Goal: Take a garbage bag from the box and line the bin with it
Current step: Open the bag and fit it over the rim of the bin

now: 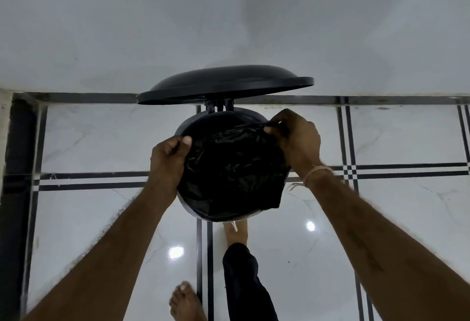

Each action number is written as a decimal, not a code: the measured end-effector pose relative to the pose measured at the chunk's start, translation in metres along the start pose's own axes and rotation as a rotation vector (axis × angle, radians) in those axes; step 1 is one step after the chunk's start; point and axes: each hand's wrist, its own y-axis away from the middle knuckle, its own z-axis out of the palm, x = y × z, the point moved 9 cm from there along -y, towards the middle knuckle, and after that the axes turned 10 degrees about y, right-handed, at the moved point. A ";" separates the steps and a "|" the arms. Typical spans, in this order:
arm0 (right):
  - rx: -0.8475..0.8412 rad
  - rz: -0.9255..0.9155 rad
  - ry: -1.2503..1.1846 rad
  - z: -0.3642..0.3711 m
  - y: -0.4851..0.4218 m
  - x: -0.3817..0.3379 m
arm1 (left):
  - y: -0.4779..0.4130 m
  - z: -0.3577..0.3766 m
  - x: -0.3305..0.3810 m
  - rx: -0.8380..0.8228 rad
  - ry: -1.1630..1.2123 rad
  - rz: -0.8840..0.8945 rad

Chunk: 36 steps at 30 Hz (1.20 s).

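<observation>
Two bare feet are seen nearest, one foot (235, 231) by the bin (183, 127). Over the bin's mouth the black bag (229, 170) is spread. Its edge is pinched at the rim by the left hand (169, 160) and right hand (296, 140), both closed. Behind, the lid (223, 84) is raised.

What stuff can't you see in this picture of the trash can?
Head view only:
- Inside of the bin: covered by the black garbage bag.
- Bin's body and pedal: hidden under the bag; a foot sits at its base.
- Garbage bag box: not in view.
- Left hand and right hand fingertips: curled into the bag's edge.
</observation>
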 end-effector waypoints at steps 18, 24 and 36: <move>-0.409 0.173 -0.616 0.073 0.015 -0.001 | -0.006 -0.016 -0.026 0.255 0.172 -0.104; -0.593 0.099 -0.838 0.057 0.009 -0.002 | -0.009 -0.022 -0.021 0.155 0.266 -0.267; -0.023 0.277 -0.685 0.051 -0.019 0.015 | -0.034 -0.028 -0.015 0.178 0.232 -0.134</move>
